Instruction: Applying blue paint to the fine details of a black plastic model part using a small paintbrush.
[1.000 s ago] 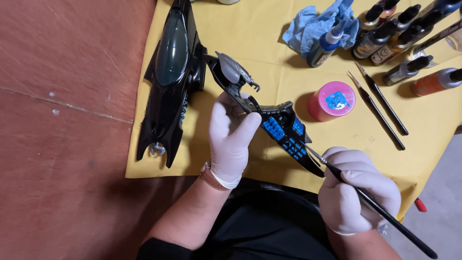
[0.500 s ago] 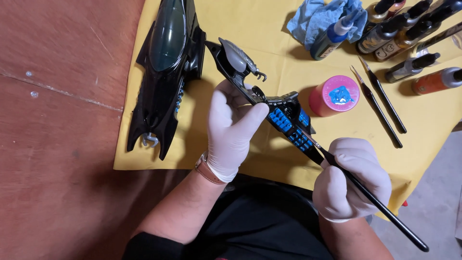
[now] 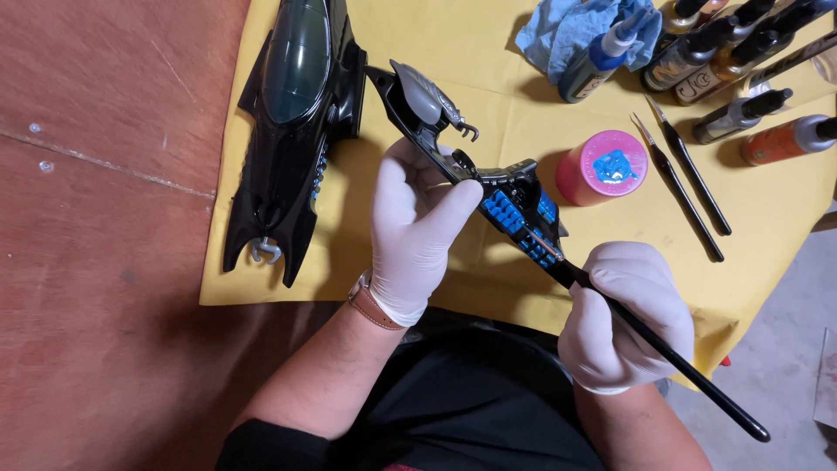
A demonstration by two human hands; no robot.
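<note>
Left hand [image 3: 417, 234] has a firm grip on the black model part [image 3: 475, 187], right hand [image 3: 623, 318] pinches the paintbrush [image 3: 663, 353], tip on the blue details, pink paint cap [image 3: 603, 167] just beyond.

Glossy black plastic model hull [image 3: 292, 131] at upper left — on matt yellow cloth [image 3: 488, 113] (slightly creased); smooth white rubbery gloves, rough reddish wooden tabletop [image 3: 105, 262].

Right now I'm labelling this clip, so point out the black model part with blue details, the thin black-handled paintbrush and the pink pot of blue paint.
Black model part with blue details [image 3: 513, 208], head view, blue-ribbed section.
Thin black-handled paintbrush [image 3: 697, 377], head view, handle.
Pink pot of blue paint [image 3: 604, 166], head view, top.
</note>
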